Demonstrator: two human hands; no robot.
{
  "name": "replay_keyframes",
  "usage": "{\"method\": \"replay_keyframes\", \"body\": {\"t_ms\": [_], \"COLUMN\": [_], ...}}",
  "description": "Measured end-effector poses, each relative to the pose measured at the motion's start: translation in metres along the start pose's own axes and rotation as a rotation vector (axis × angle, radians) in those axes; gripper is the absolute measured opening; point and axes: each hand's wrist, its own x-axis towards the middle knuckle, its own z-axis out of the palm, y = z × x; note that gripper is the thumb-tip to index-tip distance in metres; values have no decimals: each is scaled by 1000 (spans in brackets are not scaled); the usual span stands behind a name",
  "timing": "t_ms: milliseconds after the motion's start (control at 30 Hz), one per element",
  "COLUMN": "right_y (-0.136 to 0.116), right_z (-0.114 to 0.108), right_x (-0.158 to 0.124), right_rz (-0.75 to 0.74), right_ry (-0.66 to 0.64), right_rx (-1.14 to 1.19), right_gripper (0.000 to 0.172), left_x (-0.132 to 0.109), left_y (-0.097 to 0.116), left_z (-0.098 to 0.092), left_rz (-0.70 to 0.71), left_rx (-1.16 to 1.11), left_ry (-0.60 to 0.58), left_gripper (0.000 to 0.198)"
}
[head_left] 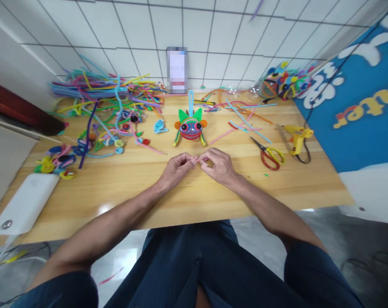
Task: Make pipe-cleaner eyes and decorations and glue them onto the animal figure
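My left hand [178,169] and my right hand [219,166] meet above the middle of the table, both closed in a pinch. Between the fingertips shows a small bit of pink pipe cleaner [197,161], mostly hidden by the fingers. Just beyond them sits a colourful pipe-cleaner figure [190,131] with round dark eyes, green pointed ears, orange discs at its sides and a light blue loop on top. Scissors [268,156] with one red and one yellow handle lie spread to the right of my right hand.
A yellow glue gun [297,139] with a cord stands at the right. Loose pipe cleaners [245,119] lie behind the scissors; a big heap [91,92] fills the back left. A phone [177,70] leans on the tiled wall. A white power bank [26,203] lies at the left edge.
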Motion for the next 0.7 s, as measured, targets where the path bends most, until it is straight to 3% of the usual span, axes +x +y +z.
{"method": "replay_keyframes", "body": {"t_ms": [100, 333, 567, 700], "right_y": [0, -1, 5, 10], "right_z": [-3, -11, -14, -16], "right_x": [0, -1, 1, 3], "right_rz": [-14, -74, -81, -132], "right_ry": [-33, -87, -105, -144], "right_rx": [10, -60, 7, 32], "right_gripper": [13, 8, 6, 15], "left_x": [-1, -6, -6, -5], "left_y": [-2, -2, 3, 8], "left_z": [-2, 3, -1, -4], "left_rz": [19, 218, 202, 132], "left_rx": [49, 221, 282, 241], "left_ry": [-20, 41, -36, -120], "left_gripper": [36, 25, 30, 35]}}
